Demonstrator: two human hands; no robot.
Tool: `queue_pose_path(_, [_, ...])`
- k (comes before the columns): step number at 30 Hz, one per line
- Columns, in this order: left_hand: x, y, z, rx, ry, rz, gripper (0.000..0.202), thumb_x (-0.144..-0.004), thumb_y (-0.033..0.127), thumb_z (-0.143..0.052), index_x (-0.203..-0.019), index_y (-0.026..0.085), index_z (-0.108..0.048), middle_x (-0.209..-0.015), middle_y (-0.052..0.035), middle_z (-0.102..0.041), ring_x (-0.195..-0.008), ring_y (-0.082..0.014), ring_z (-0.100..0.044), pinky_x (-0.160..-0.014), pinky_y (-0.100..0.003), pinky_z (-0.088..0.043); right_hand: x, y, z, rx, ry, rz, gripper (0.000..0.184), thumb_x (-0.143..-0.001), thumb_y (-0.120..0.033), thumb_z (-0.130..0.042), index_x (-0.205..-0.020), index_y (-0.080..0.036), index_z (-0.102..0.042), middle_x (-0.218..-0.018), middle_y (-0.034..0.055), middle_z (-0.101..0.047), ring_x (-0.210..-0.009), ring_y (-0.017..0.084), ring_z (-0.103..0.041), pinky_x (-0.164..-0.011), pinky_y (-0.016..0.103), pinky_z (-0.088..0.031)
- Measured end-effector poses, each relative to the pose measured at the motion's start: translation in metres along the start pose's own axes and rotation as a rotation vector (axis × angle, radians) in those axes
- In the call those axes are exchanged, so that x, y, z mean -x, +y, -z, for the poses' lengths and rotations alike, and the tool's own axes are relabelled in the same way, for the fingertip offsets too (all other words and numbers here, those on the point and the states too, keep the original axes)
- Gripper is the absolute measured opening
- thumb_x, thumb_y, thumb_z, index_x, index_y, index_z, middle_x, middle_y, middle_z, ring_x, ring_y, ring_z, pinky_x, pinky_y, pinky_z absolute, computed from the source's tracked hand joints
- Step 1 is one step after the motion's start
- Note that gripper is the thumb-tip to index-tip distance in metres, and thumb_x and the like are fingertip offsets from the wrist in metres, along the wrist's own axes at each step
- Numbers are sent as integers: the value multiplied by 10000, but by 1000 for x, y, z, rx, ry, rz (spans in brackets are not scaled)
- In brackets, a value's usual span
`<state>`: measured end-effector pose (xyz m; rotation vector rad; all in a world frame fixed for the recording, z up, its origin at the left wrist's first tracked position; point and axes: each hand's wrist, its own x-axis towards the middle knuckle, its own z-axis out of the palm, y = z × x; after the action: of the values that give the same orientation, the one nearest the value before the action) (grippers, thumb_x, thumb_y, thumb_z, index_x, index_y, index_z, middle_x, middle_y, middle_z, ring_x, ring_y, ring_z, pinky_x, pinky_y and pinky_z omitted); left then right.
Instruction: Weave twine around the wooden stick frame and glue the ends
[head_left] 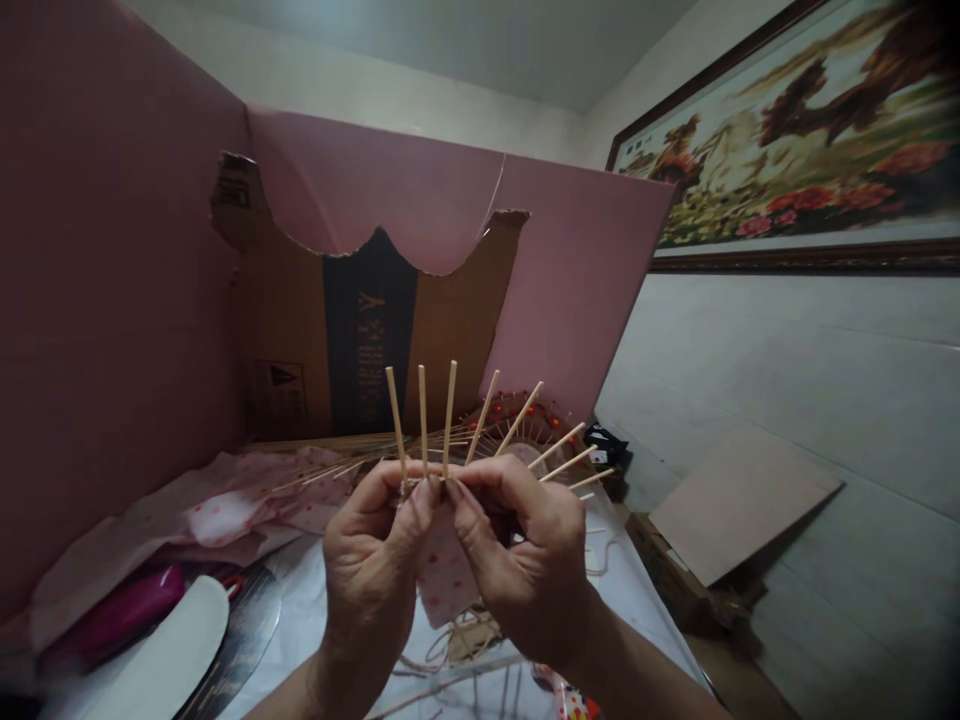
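Observation:
Several thin wooden sticks (452,415) stand up in a fan shape above my hands, spreading further to the right. My left hand (379,560) pinches the lower part of the sticks between thumb and fingers. Close beside it, my right hand (525,565) is closed on the same row, its thumb tip near the left one. Below the thumbs hangs pink fabric with red dots (446,575). What lies between the fingertips is mostly hidden.
A cut cardboard piece (450,330) leans against pink panels (577,260). Left on the table lie dotted pink cloth (225,515), a magenta object (124,615) and a white curved piece (176,640). Cord (431,650) lies below my hands; a flat board (746,500) stands right.

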<state>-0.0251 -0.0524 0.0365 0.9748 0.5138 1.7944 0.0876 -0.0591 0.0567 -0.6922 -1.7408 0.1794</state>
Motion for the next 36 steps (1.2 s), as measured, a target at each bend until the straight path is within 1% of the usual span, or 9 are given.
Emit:
queue_pose_path(5, [1,3,-3,59,-8,71,134,-739,309,-724,-793,187,-716,-699,-11,-676,-594,-102,-616,-553,-164,-513,-3,2,-3,8,38,-41,23,-836,-159,-589,-818,-152,-599,-610,-11,-606,-481,70,-544,-453,183,-413])
queue_pose_path(8, [0,6,-5,142,5,121,189,-763,345,-679,-723,161,-680,-647,-3,-630,-535,-85,-550,-496,-160,-476,-5,3,-4,13,42,-71,50,-845,-168,-579,-796,-165,-585,-584,-25,-589,-465,68,-521,-440,182,-398])
queue_pose_path(13, [-1,10,-8,185,32,200,161,-717,308,-703,-677,161,-651,-611,15,-597,-512,-84,-517,-480,-169,-449,-8,4,-5,-4,36,-95,55,-851,-172,-570,-797,-167,-581,-596,-20,-605,-483,73,-541,-448,179,-408])
queue_pose_path(18, [-2,10,-7,196,34,216,126,-716,305,-702,-741,181,-702,-720,-19,-683,-605,-113,-595,-555,-186,-480,-8,5,-7,4,29,-97,57,-853,-179,-574,-801,-169,-593,-603,-15,-617,-485,79,-547,-453,189,-419])
queue_pose_path(23, [-4,9,-4,179,32,145,73,-691,241,-695,-730,181,-715,-764,-6,-705,-679,-92,-617,-659,-144,-492,-8,5,-6,18,31,-85,64,-857,-183,-573,-803,-167,-604,-622,-6,-637,-499,86,-578,-463,194,-442])
queue_pose_path(25, [-4,8,-3,156,14,135,85,-703,242,-682,-742,176,-718,-765,-12,-705,-676,-88,-612,-660,-135,-493,-8,5,-6,25,33,-78,63,-857,-183,-571,-806,-169,-606,-622,-8,-638,-497,86,-578,-461,195,-446])
queue_pose_path(30, [-2,9,-4,163,-33,173,107,-741,274,-677,-746,175,-716,-726,-19,-692,-608,-78,-585,-579,-130,-486,-9,3,-5,0,43,-75,50,-857,-173,-566,-817,-175,-596,-640,-4,-650,-517,93,-594,-472,198,-465])
queue_pose_path(32, [-1,8,-3,176,-61,210,95,-725,257,-710,-793,193,-726,-725,-18,-693,-589,-80,-591,-550,-133,-487,-10,3,-5,-12,55,-66,47,-855,-168,-568,-815,-179,-590,-641,-3,-653,-519,93,-602,-467,193,-464])
queue_pose_path(36, [1,6,-1,138,-118,241,193,-676,188,-769,-861,231,-732,-737,-17,-708,-616,-109,-643,-555,-155,-513,-12,3,-4,-19,62,-61,52,-857,-162,-562,-818,-183,-589,-649,-2,-659,-537,100,-620,-485,197,-476])
